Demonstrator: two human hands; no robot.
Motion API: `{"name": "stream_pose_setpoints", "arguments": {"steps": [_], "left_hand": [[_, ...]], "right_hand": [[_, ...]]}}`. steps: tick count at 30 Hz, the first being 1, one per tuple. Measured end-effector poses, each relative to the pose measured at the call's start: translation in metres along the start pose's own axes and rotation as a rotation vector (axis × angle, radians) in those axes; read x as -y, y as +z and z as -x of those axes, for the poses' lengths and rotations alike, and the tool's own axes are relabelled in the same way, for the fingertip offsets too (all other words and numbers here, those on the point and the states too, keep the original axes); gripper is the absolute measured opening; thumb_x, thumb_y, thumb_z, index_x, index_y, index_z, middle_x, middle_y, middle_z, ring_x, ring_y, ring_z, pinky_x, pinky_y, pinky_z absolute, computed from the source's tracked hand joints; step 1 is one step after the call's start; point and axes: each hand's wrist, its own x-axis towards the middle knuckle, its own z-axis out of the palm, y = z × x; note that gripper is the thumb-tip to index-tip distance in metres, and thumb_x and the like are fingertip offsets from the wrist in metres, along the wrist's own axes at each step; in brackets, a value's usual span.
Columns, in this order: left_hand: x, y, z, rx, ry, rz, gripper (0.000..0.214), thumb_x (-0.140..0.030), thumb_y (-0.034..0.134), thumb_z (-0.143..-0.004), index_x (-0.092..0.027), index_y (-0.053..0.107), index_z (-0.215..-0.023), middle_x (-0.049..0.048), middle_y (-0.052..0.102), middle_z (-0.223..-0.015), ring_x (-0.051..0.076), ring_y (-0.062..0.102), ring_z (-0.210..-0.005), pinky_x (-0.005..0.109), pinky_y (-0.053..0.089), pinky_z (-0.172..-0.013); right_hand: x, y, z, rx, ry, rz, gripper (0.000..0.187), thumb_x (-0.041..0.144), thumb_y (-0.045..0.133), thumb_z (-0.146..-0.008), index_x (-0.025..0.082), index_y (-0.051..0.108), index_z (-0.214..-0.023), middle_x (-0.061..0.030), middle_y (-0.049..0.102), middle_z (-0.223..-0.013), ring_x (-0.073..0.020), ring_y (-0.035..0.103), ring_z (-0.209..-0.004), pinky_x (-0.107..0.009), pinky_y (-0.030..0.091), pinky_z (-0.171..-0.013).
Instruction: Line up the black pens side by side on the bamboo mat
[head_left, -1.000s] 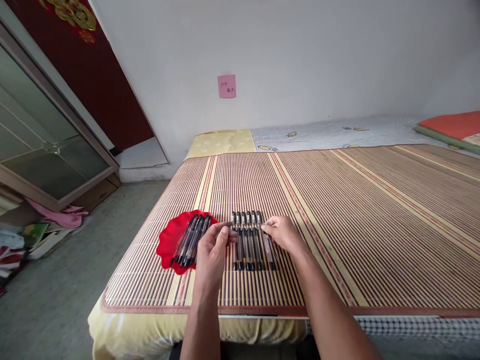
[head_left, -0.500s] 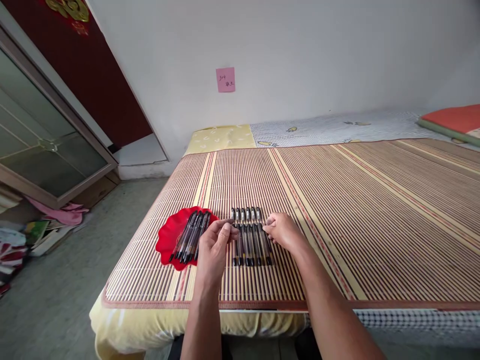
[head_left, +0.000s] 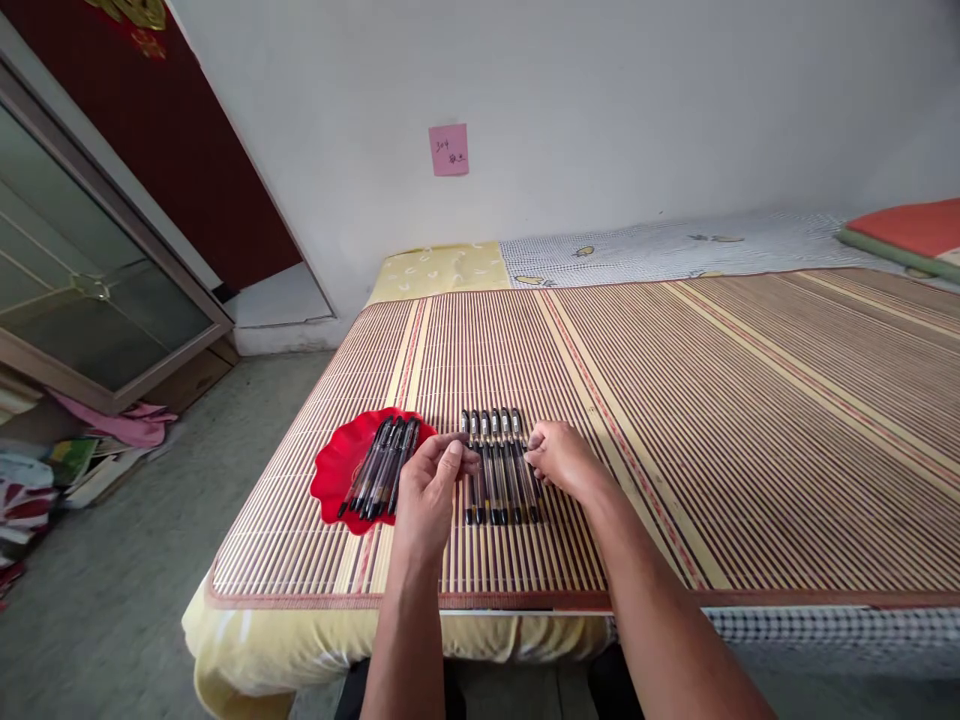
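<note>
Several black pens [head_left: 498, 466] lie side by side in a neat row on the striped bamboo mat [head_left: 675, 420], caps pointing away from me. My left hand [head_left: 430, 487] is closed, its thumb and fingertips pinched at the left edge of the row. My right hand [head_left: 561, 459] is closed too, fingertips pressed against the rightmost pen. To the left stands a red scalloped plate [head_left: 335, 477] holding several more black pens [head_left: 384, 466] in a loose bundle.
The mat covers a bed with a yellow sheet [head_left: 442, 268] at its far end and an orange cushion [head_left: 911, 225] at the far right. A pink note [head_left: 448, 149] is stuck on the wall. Clutter [head_left: 67, 465] lies on the floor at left.
Both hands have pressed the row of pens tighter; the slanted rightmost pen now lies parallel to the others. My view has tilted slightly.
</note>
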Motion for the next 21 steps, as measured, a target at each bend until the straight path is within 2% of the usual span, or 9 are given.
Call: {"name": "stream_pose_setpoints", "arguments": {"steps": [12,21], "left_hand": [[0.0001,0.0013,-0.0005,0.005,-0.012,0.014,0.035,-0.043,0.072,-0.085,-0.012,0.071,-0.101,0.0061,0.074,-0.081,0.014,0.067,-0.073,0.028,0.054,-0.076],[0.0026,0.0010,0.0001,0.011,-0.010,-0.011,0.032,-0.042,0.070,-0.088,-0.013,0.071,-0.102,0.0060,0.074,-0.083,0.015,0.068,-0.077,0.029,0.054,-0.078]], "right_hand": [[0.0070,-0.0008,0.0038,0.003,0.009,-0.019,0.010,0.011,0.070,-0.081,0.019,0.066,-0.077,-0.0021,0.069,-0.067,-0.0169,0.068,-0.065,-0.027,0.048,-0.058],[0.0063,-0.0005,0.0034,0.002,-0.018,0.031,0.011,0.010,0.066,-0.084,0.019,0.063,-0.078,-0.0027,0.070,-0.071,-0.0151,0.067,-0.063,-0.025,0.043,-0.056]]}}
